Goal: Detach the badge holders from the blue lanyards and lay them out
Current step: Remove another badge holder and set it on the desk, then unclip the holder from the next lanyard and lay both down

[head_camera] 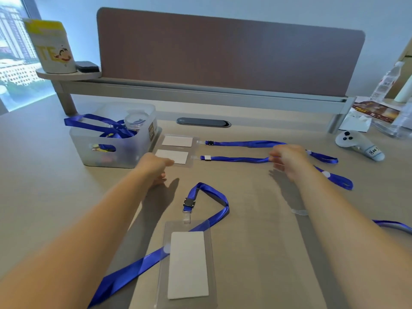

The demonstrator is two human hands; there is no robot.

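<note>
Pinching the second blue woven lanyard [236, 159] at mid-strap, the right hand [287, 160] has fingers curled round the ribbon. The left hand [156, 166] sits at the near edge of the second clear plastic badge holder with white card [174, 156]; it looks like fingertips touching or pressing it, but I can't tell if it's a real grip.

Layout: two holders lie side by side just right of the translucent plastic storage bin [111, 139], straps running right. The far clear badge holder [178, 141] and its blue lanyard [247, 143] look separated, small gap at the clip. The second pair's clip looks close to its holder tab, can't tell if parted. A third clear holder with white card [188, 264] lies near on the beige desk [256, 253], clipped to its looped blue lanyard [211, 197], which passes under it.

Risks:
- Pulling the strap while the holder is only lightly pinned likely drags the holder and knocks the neighbour out of line.
- Tugging a still-latched clip could tear the clear tab.
- Either forearm sweeping back could snag the near loop and drag the third holder.
- More blue straps hang from the bin; easy to miss.
</note>
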